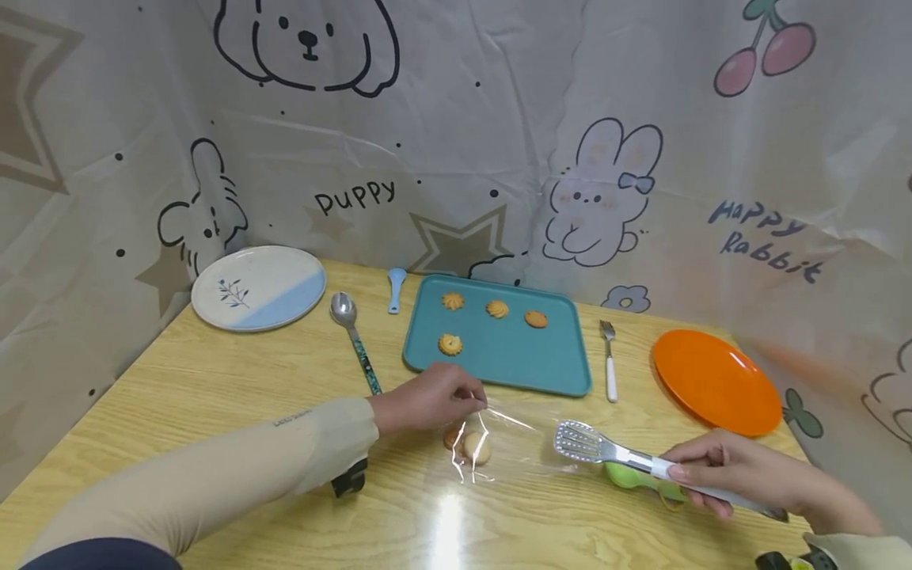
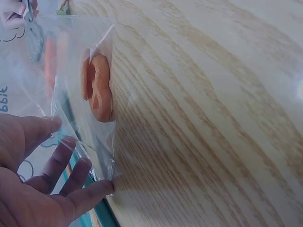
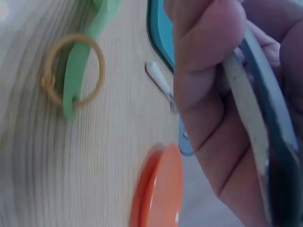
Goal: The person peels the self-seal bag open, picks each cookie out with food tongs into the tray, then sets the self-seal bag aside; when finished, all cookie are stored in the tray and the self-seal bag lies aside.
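My left hand [image 1: 435, 396] pinches the edge of a clear plastic bag [image 1: 523, 443] lying on the table. Inside the bag are a few cookies [image 1: 477, 447]; the left wrist view shows the cookies [image 2: 100, 90] close together against the film. My right hand [image 1: 741, 475] grips metal tongs [image 1: 580, 442] by the handle, and their slotted head is near the right end of the bag. From the head, nothing shows held in the tongs. Beyond the left hand is a teal tray [image 1: 520, 356] bearing several cookies [image 1: 450, 344].
Under the tongs lie a green utensil [image 3: 78, 71] and a yellow ring [image 3: 101, 66] around its handle. An orange plate [image 1: 716, 384] and a fork [image 1: 610, 372] are on the right. Leftward are an oval plate [image 1: 285, 305], a metal spoon [image 1: 344, 309] and a small blue spoon [image 1: 395, 293].
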Demonstrator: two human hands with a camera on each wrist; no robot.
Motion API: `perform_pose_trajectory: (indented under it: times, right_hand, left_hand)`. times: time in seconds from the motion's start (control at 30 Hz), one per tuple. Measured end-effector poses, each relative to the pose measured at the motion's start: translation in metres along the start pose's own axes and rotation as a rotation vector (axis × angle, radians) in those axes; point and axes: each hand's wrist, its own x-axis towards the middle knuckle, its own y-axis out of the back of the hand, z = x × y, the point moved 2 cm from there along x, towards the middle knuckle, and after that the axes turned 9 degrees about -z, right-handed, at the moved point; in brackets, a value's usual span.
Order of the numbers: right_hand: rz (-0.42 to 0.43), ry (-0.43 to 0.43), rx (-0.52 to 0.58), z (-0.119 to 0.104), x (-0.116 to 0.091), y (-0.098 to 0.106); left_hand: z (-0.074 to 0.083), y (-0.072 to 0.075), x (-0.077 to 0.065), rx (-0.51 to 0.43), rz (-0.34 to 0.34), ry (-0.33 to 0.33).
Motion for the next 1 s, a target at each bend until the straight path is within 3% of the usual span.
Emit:
perform_pose_trajectory:
  times: [0.3, 0.53, 0.73, 1.0]
  right_hand:
    - [-0.085, 0.031, -0.059, -0.011, 0.053, 0.004]
    - [-0.125, 0.0, -0.124, -0.015, 0.085, 0.006]
    - [-0.148, 0.036, -0.141, -0.018, 0.098, 0.008]
    - [-0.124, 0.027, -0.068, -0.017, 0.107, 0.009]
  left_hand:
    - [0.001, 0.001, 0.0, 0.037, 0.021, 0.003]
    - [0.002, -0.001, 0.0, 0.01, 0.02, 0.027]
    - [0.002, -0.001, -0.001, 0.002, 0.017, 0.046]
    - [0.0, -0.002, 0.0, -0.001, 0.016, 0.042]
